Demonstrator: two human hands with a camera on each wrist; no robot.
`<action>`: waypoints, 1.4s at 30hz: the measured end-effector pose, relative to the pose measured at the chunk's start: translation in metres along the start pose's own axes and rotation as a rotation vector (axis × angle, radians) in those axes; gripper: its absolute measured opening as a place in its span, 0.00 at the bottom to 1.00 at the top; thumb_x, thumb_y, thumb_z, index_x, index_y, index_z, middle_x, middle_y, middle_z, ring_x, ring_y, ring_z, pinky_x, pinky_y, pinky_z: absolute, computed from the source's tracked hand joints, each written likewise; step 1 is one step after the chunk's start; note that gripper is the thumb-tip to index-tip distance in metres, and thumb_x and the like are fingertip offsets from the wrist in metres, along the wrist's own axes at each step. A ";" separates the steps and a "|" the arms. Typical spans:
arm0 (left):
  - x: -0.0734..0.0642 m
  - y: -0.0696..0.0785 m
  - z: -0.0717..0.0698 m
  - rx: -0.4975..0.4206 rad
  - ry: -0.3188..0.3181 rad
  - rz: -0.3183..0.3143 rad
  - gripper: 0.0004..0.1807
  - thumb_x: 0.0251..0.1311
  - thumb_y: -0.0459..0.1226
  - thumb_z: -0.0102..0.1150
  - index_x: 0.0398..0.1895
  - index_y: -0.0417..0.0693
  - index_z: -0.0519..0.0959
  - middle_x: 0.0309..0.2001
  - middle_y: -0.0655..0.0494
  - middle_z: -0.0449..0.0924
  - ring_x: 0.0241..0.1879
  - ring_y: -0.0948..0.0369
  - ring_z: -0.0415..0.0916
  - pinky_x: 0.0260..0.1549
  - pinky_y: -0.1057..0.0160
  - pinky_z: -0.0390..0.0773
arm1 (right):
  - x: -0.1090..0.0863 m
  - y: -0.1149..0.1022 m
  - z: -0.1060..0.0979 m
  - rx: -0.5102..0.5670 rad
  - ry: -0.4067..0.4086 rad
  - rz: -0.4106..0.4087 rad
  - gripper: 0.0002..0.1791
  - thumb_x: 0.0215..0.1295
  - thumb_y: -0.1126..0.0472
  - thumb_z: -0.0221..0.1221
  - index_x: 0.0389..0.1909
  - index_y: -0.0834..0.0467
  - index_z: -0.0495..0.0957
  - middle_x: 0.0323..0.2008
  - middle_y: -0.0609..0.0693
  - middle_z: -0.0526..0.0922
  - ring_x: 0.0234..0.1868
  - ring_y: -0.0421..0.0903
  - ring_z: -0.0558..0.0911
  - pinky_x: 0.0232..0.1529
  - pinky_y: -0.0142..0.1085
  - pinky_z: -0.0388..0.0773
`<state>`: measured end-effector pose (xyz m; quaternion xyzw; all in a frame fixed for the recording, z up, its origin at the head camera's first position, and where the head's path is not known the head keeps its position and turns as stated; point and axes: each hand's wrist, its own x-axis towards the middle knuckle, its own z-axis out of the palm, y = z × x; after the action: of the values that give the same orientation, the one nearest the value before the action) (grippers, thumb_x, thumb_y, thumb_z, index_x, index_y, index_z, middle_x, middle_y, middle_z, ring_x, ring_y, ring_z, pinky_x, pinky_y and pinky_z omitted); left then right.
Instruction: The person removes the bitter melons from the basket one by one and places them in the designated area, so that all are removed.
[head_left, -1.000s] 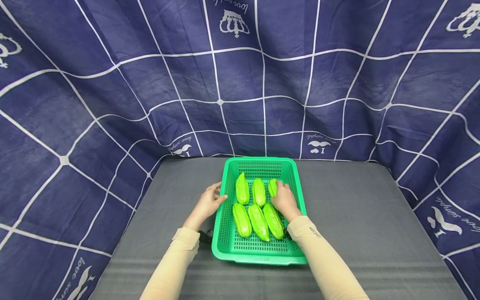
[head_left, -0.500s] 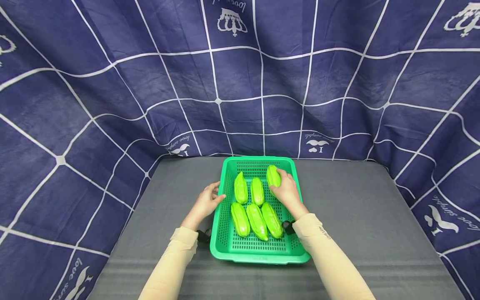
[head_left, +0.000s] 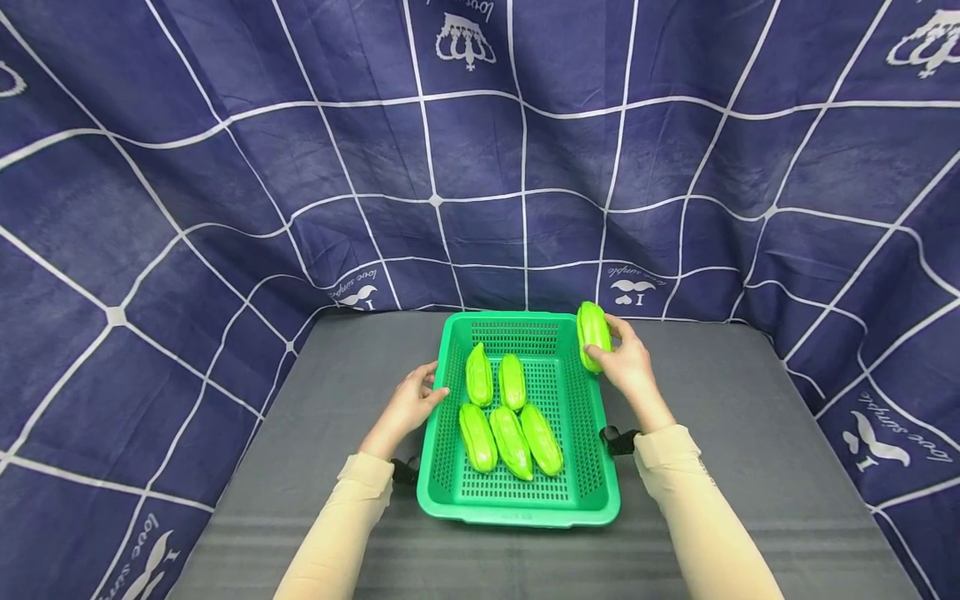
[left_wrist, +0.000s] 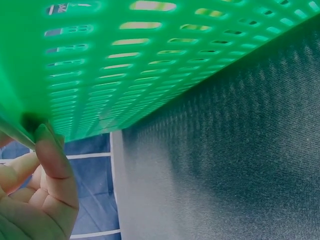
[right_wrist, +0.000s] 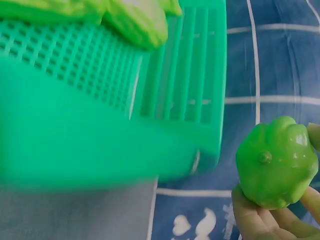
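My right hand (head_left: 631,365) holds a long, ribbed, bright green vegetable (head_left: 592,335) over the right rim of the green plastic basket (head_left: 517,518). In the right wrist view, the rounded, lobed end of this vegetable (right_wrist: 276,165) faces the camera, with fingers (right_wrist: 250,215) curled beneath it. Several vegetables of the same kind (head_left: 513,442) lie in two rows on the basket's perforated floor. At the left rim, my left hand (head_left: 411,402) grips the basket. The left wrist view has its fingers (left_wrist: 52,160) bent up at the rim, beside the slotted outer wall (left_wrist: 125,70).
A grey cloth-covered table (head_left: 750,467) extends on both sides of the basket. Behind and to the left hangs a navy curtain (head_left: 570,158) with white grid lines. Dark wrist cameras (head_left: 619,440) sit close to the basket's sides.
My right hand has lifted the far-right vegetable from the basket's back row and carried it up and rightward, over the right rim. The left hand has stayed at the left rim.
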<state>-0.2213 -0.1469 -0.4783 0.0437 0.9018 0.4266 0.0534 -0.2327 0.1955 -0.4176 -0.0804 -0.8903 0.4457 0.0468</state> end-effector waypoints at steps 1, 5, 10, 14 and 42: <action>0.000 0.000 0.000 0.000 0.000 -0.003 0.33 0.67 0.37 0.60 0.72 0.35 0.62 0.56 0.36 0.73 0.45 0.49 0.78 0.41 0.53 0.80 | 0.001 0.003 -0.003 0.000 0.005 0.003 0.38 0.64 0.60 0.61 0.73 0.61 0.59 0.67 0.66 0.68 0.59 0.65 0.77 0.59 0.53 0.72; 0.000 0.000 0.000 -0.006 0.003 -0.017 0.34 0.67 0.37 0.60 0.72 0.37 0.62 0.56 0.37 0.73 0.45 0.50 0.78 0.40 0.53 0.80 | 0.003 0.015 -0.012 0.005 0.017 0.027 0.38 0.65 0.61 0.60 0.74 0.63 0.58 0.68 0.68 0.66 0.61 0.66 0.75 0.61 0.54 0.71; 0.000 0.001 0.000 -0.011 0.001 -0.023 0.34 0.67 0.38 0.60 0.73 0.36 0.61 0.56 0.37 0.74 0.45 0.50 0.78 0.40 0.53 0.80 | 0.003 0.031 -0.016 -0.005 0.024 0.069 0.38 0.65 0.61 0.60 0.74 0.63 0.57 0.68 0.68 0.66 0.61 0.67 0.74 0.61 0.55 0.70; 0.000 0.001 -0.001 -0.012 -0.002 -0.029 0.34 0.67 0.38 0.60 0.73 0.36 0.61 0.57 0.36 0.74 0.45 0.50 0.78 0.40 0.53 0.80 | 0.003 0.043 -0.016 -0.029 0.019 0.095 0.38 0.65 0.62 0.60 0.73 0.65 0.57 0.68 0.69 0.65 0.63 0.67 0.70 0.63 0.56 0.66; -0.003 -0.002 0.001 -0.025 0.002 -0.002 0.33 0.67 0.36 0.60 0.72 0.36 0.63 0.56 0.35 0.74 0.41 0.51 0.80 0.37 0.55 0.80 | -0.004 0.103 0.016 -0.187 -0.087 0.110 0.38 0.63 0.63 0.60 0.71 0.70 0.58 0.65 0.76 0.63 0.62 0.71 0.68 0.62 0.60 0.65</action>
<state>-0.2183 -0.1475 -0.4800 0.0417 0.8966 0.4376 0.0533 -0.2209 0.2425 -0.5099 -0.1136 -0.9235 0.3656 -0.0239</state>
